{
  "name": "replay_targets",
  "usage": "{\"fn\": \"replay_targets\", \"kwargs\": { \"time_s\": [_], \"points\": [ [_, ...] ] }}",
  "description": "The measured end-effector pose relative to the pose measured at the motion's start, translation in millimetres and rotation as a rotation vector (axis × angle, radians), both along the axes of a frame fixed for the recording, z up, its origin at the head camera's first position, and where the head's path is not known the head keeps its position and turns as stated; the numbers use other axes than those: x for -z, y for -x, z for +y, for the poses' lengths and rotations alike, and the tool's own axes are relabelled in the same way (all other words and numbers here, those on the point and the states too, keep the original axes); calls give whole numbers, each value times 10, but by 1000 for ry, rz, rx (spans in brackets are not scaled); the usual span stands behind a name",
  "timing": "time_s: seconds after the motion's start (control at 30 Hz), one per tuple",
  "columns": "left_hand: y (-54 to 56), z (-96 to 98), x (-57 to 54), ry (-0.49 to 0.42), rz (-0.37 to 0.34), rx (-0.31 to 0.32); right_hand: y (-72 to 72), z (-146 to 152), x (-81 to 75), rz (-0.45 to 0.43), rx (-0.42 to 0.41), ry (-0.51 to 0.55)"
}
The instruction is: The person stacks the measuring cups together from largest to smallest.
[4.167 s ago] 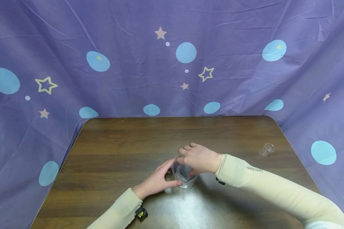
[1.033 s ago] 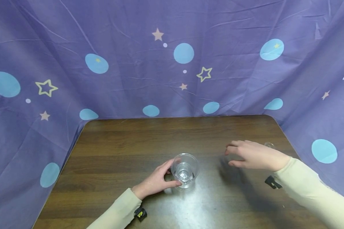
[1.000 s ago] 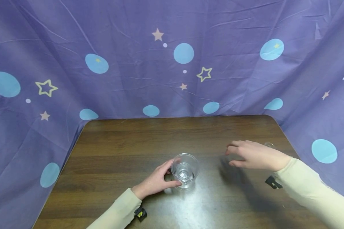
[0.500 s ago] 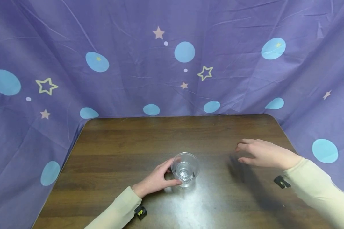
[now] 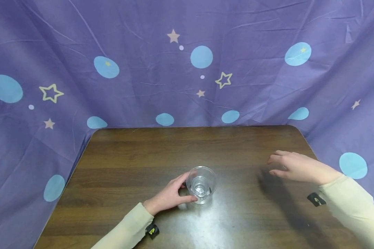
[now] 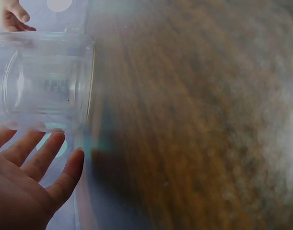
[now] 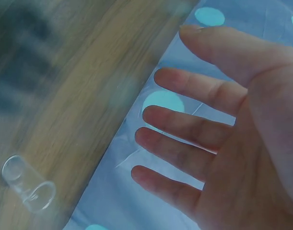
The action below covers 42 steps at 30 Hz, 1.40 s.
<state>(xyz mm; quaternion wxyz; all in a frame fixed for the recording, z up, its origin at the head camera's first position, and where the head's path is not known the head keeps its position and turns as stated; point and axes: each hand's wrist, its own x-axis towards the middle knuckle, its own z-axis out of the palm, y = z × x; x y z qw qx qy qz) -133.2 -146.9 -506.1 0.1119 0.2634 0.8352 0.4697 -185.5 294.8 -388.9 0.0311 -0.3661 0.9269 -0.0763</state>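
Note:
A large clear beaker (image 5: 210, 178) stands upright on the table, with a smaller clear beaker (image 5: 199, 186) nested inside it. In the left wrist view the nested beaker (image 6: 45, 86) shows printed markings through the outer wall. My left hand (image 5: 169, 197) holds the large beaker from its left, thumb on the near side and fingers round the far side. Over the table's right part, my right hand (image 5: 299, 167) hovers with nothing in it. Its fingers (image 7: 184, 124) are spread. A small clear beaker (image 7: 29, 184) stands below it in the right wrist view, hidden in the head view.
The brown wooden table (image 5: 137, 148) has rounded far corners. A purple curtain (image 5: 137, 69) with stars and blue dots surrounds its back and sides. The right arm's shadow falls across the table's right part.
From over the large beaker, where its fingers reached inside, my right hand has moved away rightward, and keeps drifting right. The nested beaker now sits lower. My left hand stays put.

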Motion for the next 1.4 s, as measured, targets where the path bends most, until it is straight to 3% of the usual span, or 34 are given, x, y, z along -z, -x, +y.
{"fn": "replay_targets", "kwargs": {
  "time_s": [0.37,0.77,0.97,1.4],
  "points": [
    [-3,6,0,16,20,0,67,300,107,-3,32,16],
    [-8,-1,3,17,28,0,117,592,225,101,5,91],
    [-6,-3,4,14,29,2,136,673,241,61,60,69],
    [1,3,4,10,14,2,203,880,394,90,47,81]
  ]
}}
